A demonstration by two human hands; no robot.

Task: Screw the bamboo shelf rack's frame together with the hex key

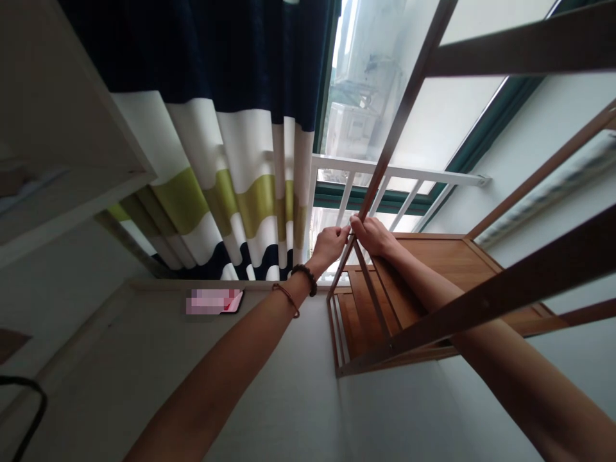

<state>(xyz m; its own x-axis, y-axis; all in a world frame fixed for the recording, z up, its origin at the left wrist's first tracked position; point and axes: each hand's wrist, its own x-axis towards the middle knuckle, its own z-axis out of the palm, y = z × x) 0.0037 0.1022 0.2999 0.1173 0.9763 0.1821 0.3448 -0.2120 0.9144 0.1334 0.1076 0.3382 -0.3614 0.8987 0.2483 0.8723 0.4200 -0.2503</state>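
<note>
A brown wooden shelf rack (418,276) with slender uprights and flat boards stands on the right. My right hand (371,235) reaches through its frame, fingers closed around an upright post (385,157) close to a shelf's corner. On the left side of that same post, my left hand (331,246) is closed in a pinch, its fingertips against or very near the wood. Whatever lies between those fingertips is too small to make out. A dark bead bracelet (308,280) and a thin brown band circle my left wrist.
Behind the rack are a white railing (404,172) and a window with green frames. Striped curtains (231,160) hang on the left. A phone with a pink screen (212,301) lies below them. White shelving (72,147) juts in at left, above a black cable (41,398).
</note>
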